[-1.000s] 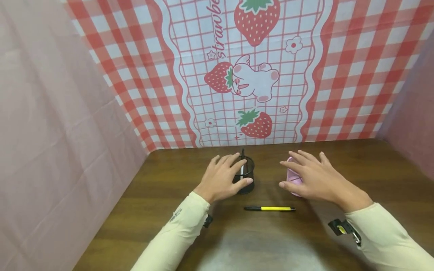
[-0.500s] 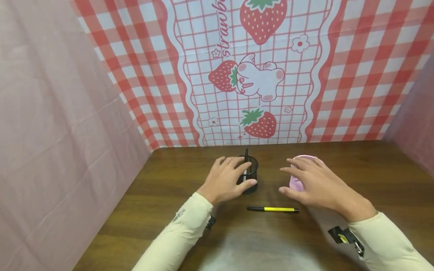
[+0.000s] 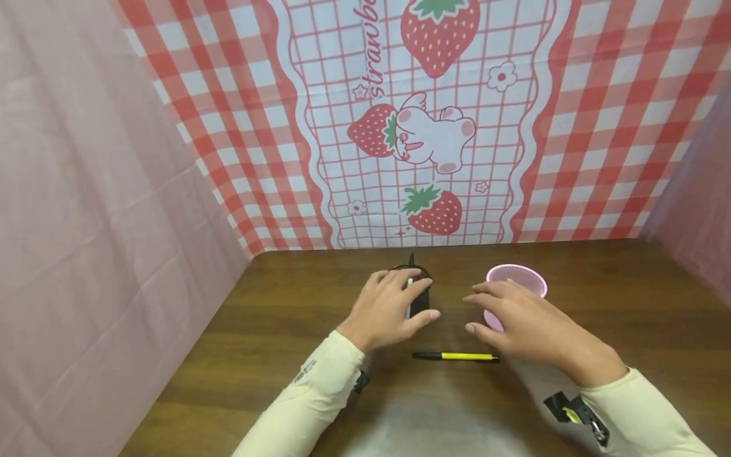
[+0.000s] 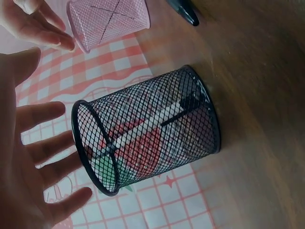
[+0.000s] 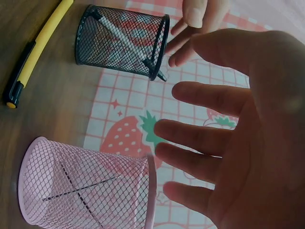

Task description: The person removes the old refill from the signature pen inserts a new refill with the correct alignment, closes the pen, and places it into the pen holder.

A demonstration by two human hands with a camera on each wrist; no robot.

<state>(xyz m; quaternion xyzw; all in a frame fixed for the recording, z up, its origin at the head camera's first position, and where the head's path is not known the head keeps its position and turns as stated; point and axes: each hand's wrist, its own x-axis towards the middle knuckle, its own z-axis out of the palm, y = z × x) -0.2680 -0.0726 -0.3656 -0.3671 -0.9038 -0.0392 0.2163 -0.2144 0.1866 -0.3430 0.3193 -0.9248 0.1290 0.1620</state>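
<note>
A black mesh pen holder (image 4: 147, 129) stands upright on the table, with a white-and-black pen (image 5: 126, 40) leaning inside it. Over its near side hovers my left hand (image 3: 391, 311), fingers spread and relaxed, holding nothing. To the right is a pink mesh pen holder (image 5: 90, 183), upright, with crossed dark dashed lines showing on its mesh. My right hand (image 3: 528, 327) is held in front of this pink holder, fingers extended and apart from its rim. A yellow pen (image 3: 465, 357) with black ends lies sideways on the table, nearer the person than both holders.
The brown wooden table (image 3: 228, 355) meets a red-and-white checked strawberry cloth (image 3: 594, 127) hung behind it. A pale pink curtain (image 3: 103, 222) borders the left side, and another pinkish cloth (image 3: 693, 197) the right.
Both hands have drawn back slightly toward the person, and the pink holder's rim is uncovered more. The holders and the yellow pen stay in place; the head view shifts a little.
</note>
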